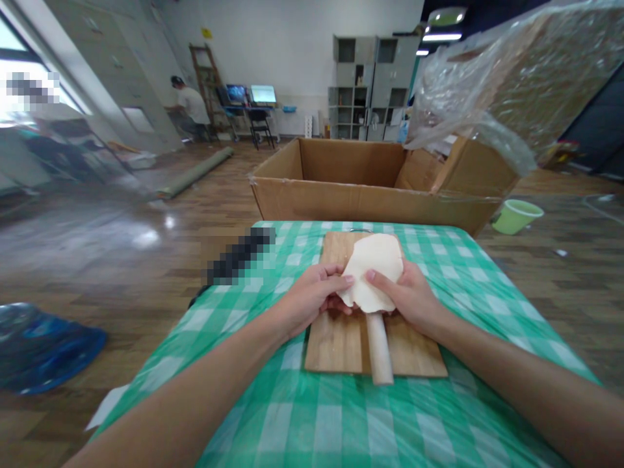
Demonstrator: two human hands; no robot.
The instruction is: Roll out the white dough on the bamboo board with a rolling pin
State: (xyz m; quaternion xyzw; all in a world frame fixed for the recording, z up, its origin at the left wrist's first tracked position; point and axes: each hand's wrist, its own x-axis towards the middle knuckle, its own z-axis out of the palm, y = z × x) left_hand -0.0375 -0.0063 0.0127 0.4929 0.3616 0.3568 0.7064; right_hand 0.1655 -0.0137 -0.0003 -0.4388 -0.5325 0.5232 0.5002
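Bare forearms (pixel 209 383) converge: left fingers (pixel 332 268) and right fingers (pixel 410 274) clamp a dough sheet (pixel 376 255) between them, thumbs (pixel 381 282) on top.

Both forearms (pixel 209 390) (pixel 521 377) are bare — wrists (pixel 286 317) too.

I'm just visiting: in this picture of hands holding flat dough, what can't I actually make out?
Head view: the far end of the rolling pin, hidden by the dough sheet.
Head view: most fingers of the right hand, behind the dough sheet.
Head view: what the dark object is, masked by pixel blocks.
Head view: the rest of the blue plastic bag, cut off by the left edge.
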